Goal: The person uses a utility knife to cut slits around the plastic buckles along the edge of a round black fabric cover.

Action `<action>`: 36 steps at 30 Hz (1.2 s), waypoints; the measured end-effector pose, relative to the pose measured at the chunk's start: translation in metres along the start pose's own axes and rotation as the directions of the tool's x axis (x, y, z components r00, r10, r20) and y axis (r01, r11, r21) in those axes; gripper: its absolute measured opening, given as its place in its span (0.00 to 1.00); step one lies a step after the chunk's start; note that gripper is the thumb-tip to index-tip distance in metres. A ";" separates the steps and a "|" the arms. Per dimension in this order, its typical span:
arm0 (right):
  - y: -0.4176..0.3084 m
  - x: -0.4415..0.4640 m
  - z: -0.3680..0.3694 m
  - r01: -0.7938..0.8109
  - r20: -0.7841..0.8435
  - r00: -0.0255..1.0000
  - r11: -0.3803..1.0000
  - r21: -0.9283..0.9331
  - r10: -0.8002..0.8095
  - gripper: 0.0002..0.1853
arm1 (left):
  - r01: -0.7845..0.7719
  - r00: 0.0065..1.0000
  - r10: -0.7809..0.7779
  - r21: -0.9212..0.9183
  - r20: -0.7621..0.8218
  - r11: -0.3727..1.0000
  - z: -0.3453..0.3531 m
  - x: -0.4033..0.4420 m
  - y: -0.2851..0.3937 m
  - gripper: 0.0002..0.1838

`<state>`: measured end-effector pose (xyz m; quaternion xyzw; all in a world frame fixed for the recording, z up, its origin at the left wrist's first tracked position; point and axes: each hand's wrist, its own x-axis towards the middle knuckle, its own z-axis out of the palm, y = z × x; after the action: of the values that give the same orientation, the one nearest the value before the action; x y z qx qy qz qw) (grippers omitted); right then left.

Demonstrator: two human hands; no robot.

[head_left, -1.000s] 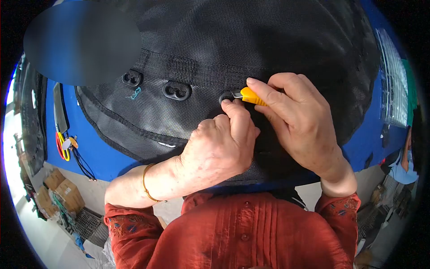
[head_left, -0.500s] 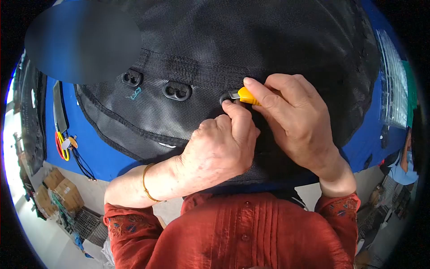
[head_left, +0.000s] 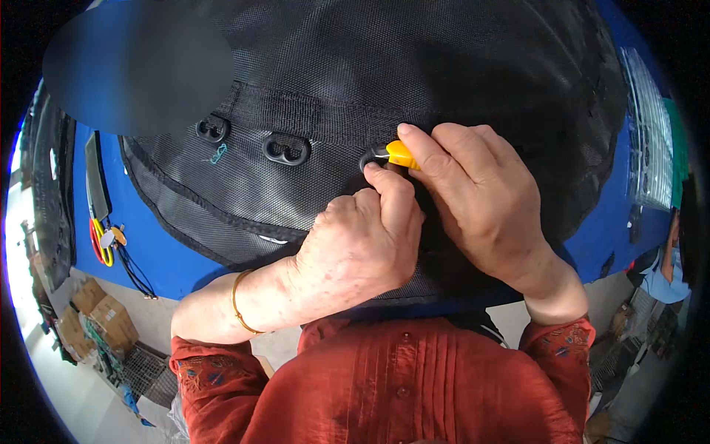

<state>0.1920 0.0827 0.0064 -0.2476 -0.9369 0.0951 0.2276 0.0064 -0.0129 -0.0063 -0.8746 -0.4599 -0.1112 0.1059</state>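
A small black rounded plastic eyelet [head_left: 364,159] sits on a broad expanse of black woven fabric [head_left: 444,59], just below a stitched black band [head_left: 277,109]. To the right of the eyelet is the right hand [head_left: 477,192], its fingers clamped on a yellow plastic cutter [head_left: 401,154] whose narrow metal blade [head_left: 380,152] reaches the eyelet's right side. Below the eyelet is the left hand [head_left: 362,233], one fingertip on its lower edge and the others curled in; whether they pinch anything cannot be seen. Left of the eyelet are a black oval two-hole plastic buckle [head_left: 287,151], a tuft of turquoise thread [head_left: 218,153] and, well apart on the blue worktop [head_left: 166,248], a dark-bladed tool [head_left: 97,177] with red and yellow handles
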 end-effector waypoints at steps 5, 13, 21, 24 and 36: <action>-0.001 0.000 -0.005 -0.023 0.022 0.999 1.000 0.010 0.023 0.22 | 0.020 0.999 -0.020 0.020 0.035 1.000 -0.008 0.001 0.001 0.17; 0.004 -0.001 -0.003 0.062 0.003 0.998 0.998 -0.015 -0.062 0.22 | 0.037 0.997 -0.041 0.060 0.069 0.998 -0.006 0.000 0.002 0.20; 0.004 0.000 0.003 0.051 -0.017 0.999 0.999 -0.006 -0.051 0.23 | 0.018 1.000 -0.018 0.037 -0.014 0.999 0.000 0.001 0.001 0.14; 0.007 0.001 0.006 0.094 -0.049 0.994 0.995 -0.031 -0.095 0.22 | 0.012 1.000 -0.011 0.035 -0.019 0.999 0.001 0.000 0.000 0.14; -0.014 0.002 -0.016 -0.059 0.122 0.990 0.998 -0.039 0.063 0.24 | 0.043 0.999 -0.044 0.065 0.011 0.997 -0.004 0.001 0.002 0.15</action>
<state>0.1917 0.0730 0.0253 -0.2737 -0.9427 0.1008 0.1619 0.0086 -0.0143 -0.0027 -0.8612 -0.4828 -0.0930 0.1290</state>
